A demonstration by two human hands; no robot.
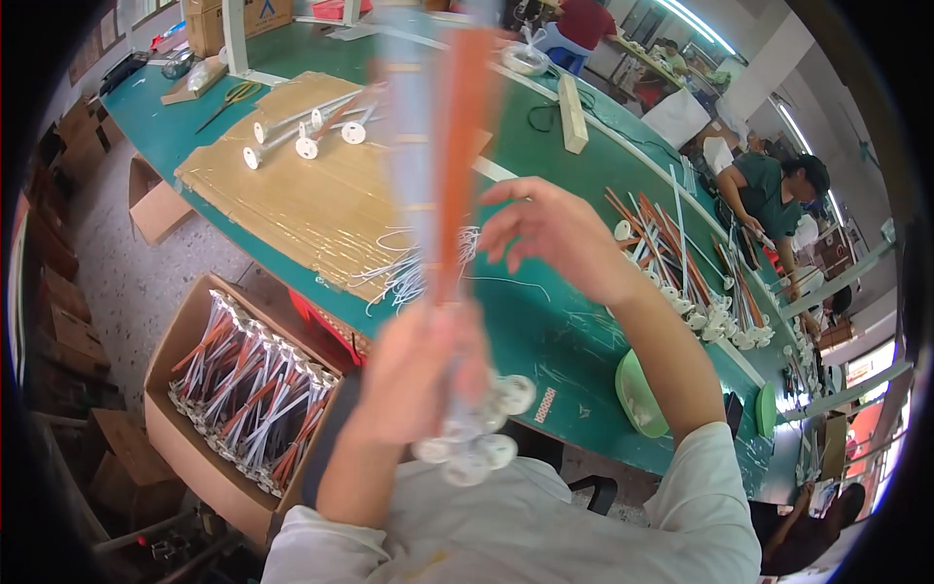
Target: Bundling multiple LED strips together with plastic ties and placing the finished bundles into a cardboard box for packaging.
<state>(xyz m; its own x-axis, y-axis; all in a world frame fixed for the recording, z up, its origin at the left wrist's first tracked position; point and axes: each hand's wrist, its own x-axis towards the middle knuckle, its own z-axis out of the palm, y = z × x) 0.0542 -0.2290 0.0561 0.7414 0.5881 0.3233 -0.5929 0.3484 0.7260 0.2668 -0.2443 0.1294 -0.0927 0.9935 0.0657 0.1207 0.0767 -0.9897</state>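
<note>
Upright in front of me, my left hand [420,365] is wrapped round a bundle of long white and orange rods [459,165], which motion smears. White round discs [472,453] at the bundle's lower ends stick out below that hand. To the right of the bundle my right hand [559,234] is raised, fingers apart and slightly bent, with nothing visible in them. Behind the bundle, thin white ties [404,280] lie loose at the edge of a flat cardboard sheet [282,209]. Several more disc-ended rods [309,146] rest on that sheet.
A carton [165,414] packed with bundled rods stands at lower left. The green table [574,336] bears rod piles [671,253], a light green bowl [637,394], a wooden block [572,115] and scissors [232,102]. A co-worker [773,195] bends over the table at right.
</note>
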